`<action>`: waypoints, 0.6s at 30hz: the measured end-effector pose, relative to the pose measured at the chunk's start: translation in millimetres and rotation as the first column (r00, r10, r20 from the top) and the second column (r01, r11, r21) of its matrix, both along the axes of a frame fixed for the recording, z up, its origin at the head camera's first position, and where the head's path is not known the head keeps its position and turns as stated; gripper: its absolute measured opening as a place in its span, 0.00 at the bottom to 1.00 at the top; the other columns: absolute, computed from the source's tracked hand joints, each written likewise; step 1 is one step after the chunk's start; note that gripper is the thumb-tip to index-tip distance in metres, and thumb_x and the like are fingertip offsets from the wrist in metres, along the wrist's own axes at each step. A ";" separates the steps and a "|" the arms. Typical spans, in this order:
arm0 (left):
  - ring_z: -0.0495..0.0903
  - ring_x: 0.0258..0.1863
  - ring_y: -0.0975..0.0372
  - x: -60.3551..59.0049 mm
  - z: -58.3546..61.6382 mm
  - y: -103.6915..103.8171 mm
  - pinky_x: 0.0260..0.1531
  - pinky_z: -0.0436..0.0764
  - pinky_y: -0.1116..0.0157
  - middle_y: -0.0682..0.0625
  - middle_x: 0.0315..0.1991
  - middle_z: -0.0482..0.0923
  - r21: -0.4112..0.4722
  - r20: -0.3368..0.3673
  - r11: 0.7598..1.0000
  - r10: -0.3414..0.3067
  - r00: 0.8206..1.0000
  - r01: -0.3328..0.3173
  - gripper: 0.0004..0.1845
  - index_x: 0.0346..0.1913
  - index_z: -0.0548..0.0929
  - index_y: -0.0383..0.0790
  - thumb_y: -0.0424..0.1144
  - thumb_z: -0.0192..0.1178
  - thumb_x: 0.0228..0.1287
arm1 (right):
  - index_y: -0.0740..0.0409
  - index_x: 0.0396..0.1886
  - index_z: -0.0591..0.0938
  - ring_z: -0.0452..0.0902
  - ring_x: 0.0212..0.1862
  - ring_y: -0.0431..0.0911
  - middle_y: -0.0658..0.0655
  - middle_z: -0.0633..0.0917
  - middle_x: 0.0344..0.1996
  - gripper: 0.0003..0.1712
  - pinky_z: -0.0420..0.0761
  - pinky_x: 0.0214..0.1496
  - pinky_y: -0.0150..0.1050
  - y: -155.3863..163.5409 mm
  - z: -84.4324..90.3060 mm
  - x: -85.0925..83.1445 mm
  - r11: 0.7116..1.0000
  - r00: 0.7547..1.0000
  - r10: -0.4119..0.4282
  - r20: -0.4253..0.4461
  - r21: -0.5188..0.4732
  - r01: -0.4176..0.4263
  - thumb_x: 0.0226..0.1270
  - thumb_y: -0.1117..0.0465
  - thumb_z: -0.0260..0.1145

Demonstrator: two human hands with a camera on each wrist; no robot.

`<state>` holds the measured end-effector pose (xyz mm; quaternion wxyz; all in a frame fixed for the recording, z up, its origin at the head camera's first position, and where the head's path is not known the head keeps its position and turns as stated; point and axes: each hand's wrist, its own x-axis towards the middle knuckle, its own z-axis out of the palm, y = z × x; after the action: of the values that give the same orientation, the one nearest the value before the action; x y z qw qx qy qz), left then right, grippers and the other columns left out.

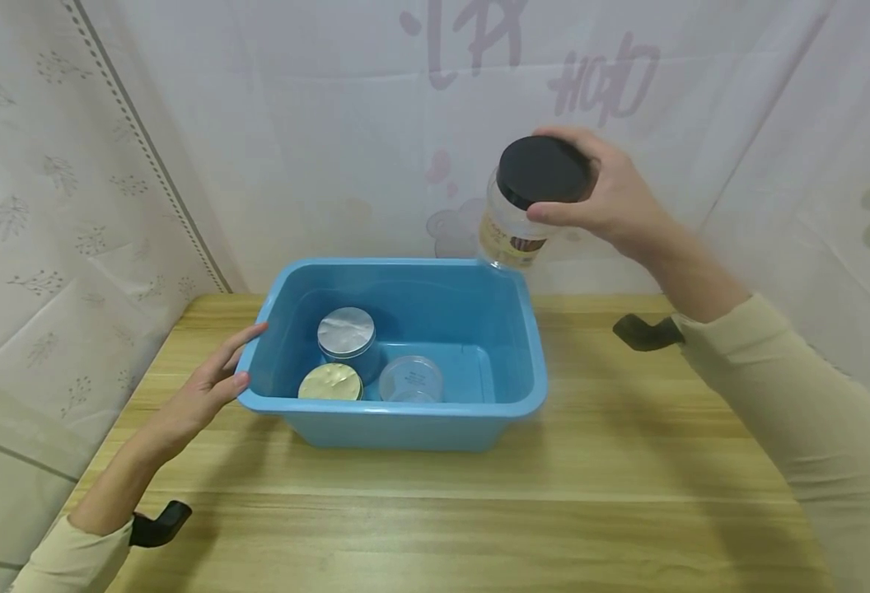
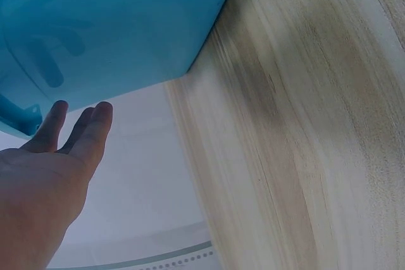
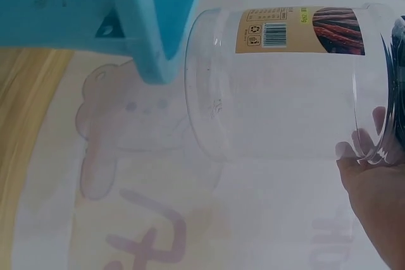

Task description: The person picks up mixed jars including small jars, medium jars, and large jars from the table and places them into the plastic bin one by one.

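A blue plastic tub stands on the wooden table. Inside it are a silver-lidded jar, a gold-lidded jar and a small clear container. My right hand grips a clear empty jar by its black lid, holding it in the air above the tub's far right corner; the right wrist view shows the jar with its label beside the tub's rim. My left hand lies open against the tub's left rim, fingers straight.
A white printed cloth hangs behind and to the left of the table. Bare wood lies in front of and to the right of the tub. Black wrist mounts show on both arms.
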<state>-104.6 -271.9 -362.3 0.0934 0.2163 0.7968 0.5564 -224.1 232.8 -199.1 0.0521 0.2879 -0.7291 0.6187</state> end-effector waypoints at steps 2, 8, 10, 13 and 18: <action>0.51 0.72 0.33 -0.4 -0.3 -0.2 0.57 0.58 0.29 0.38 0.80 0.42 0.000 -0.005 1.000 -0.002 1.000 0.002 0.33 0.83 0.50 0.57 0.34 0.43 0.82 | 0.59 0.67 0.77 0.71 0.57 0.58 0.64 0.73 0.63 0.43 0.77 0.54 0.35 -1.8 1.0 -0.2 1.000 1.000 0.008 0.001 -0.016 -0.008 0.48 0.81 0.77; 0.52 0.72 0.33 -1.9 0.0 -0.3 0.57 0.60 0.31 0.38 0.80 0.42 0.002 -0.020 1.000 -0.011 1.000 0.011 0.32 0.83 0.50 0.56 0.34 0.42 0.82 | 0.61 0.66 0.77 0.70 0.58 0.59 0.65 0.74 0.61 0.42 0.76 0.56 0.36 -9.1 3.5 0.3 0.998 0.999 0.045 0.004 -0.038 -0.045 0.48 0.82 0.76; 0.53 0.71 0.34 -2.2 0.1 -0.3 0.57 0.63 0.34 0.37 0.80 0.43 -0.005 -0.025 1.000 -0.010 1.000 0.009 0.32 0.83 0.50 0.56 0.34 0.42 0.81 | 0.61 0.66 0.77 0.70 0.58 0.59 0.65 0.73 0.61 0.42 0.76 0.56 0.37 -11.8 3.4 0.2 0.998 0.998 0.056 0.007 -0.031 -0.055 0.48 0.82 0.75; 0.55 0.71 0.34 -2.5 0.1 -0.2 0.56 0.67 0.40 0.37 0.80 0.44 -0.016 -0.031 1.000 -0.008 0.999 0.007 0.32 0.82 0.51 0.56 0.35 0.42 0.81 | 0.60 0.66 0.77 0.70 0.59 0.60 0.65 0.73 0.61 0.42 0.76 0.57 0.38 -15.3 3.3 -0.2 0.997 0.997 0.072 0.011 -0.024 -0.071 0.49 0.81 0.75; 0.55 0.71 0.34 -2.5 -0.3 -0.4 0.56 0.65 0.38 0.38 0.80 0.44 -0.014 -0.025 1.000 -0.006 1.000 0.006 0.32 0.82 0.51 0.56 0.34 0.42 0.81 | 0.60 0.66 0.77 0.70 0.59 0.60 0.65 0.74 0.62 0.42 0.76 0.57 0.38 -20.7 4.2 -0.7 0.995 0.995 0.097 0.004 -0.015 -0.097 0.49 0.80 0.75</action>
<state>-107.1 -272.3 -362.6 0.0864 0.2250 0.8012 0.5478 -224.8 212.0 -195.0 0.0224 0.3213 -0.7098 0.6264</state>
